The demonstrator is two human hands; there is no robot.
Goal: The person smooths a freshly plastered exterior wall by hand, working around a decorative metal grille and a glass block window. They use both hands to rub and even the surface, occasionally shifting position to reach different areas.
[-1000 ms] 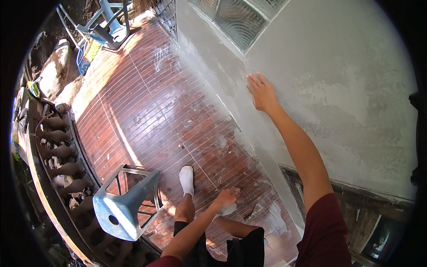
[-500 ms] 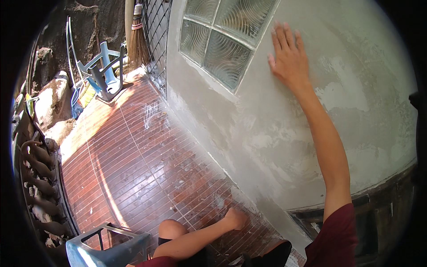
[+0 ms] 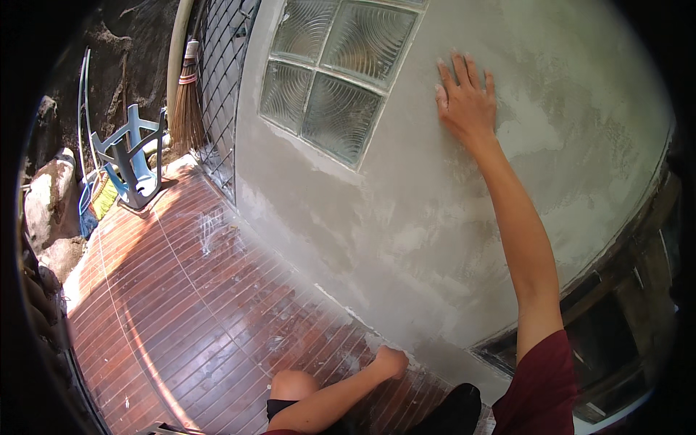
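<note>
My right hand [image 3: 466, 105] lies flat against the grey plastered wall [image 3: 428, 210], its fingers spread upward and nothing held in it. The wall carries pale, smeared patches, some beside this hand. To the hand's left is a window of patterned glass blocks [image 3: 341, 109]. Low down, my left hand [image 3: 391, 362] is curled closed near my bent knee [image 3: 293, 384], close to the wall's foot. Its fingers face away, so whether anything is in them is hidden.
Brown slatted-look floor tiles [image 3: 196, 290] with white smears run along the wall. At the far left stand an upturned blue-grey stool [image 3: 134, 156], a broom [image 3: 187, 101] against metal lattice [image 3: 221, 80], and rocks [image 3: 51, 196]. A dark wooden frame [image 3: 616, 326] borders the wall at right.
My right hand has slid along the wall, a little farther from the glass blocks. My left hand stays closed. The view has turned, and the near stool has almost left it.
</note>
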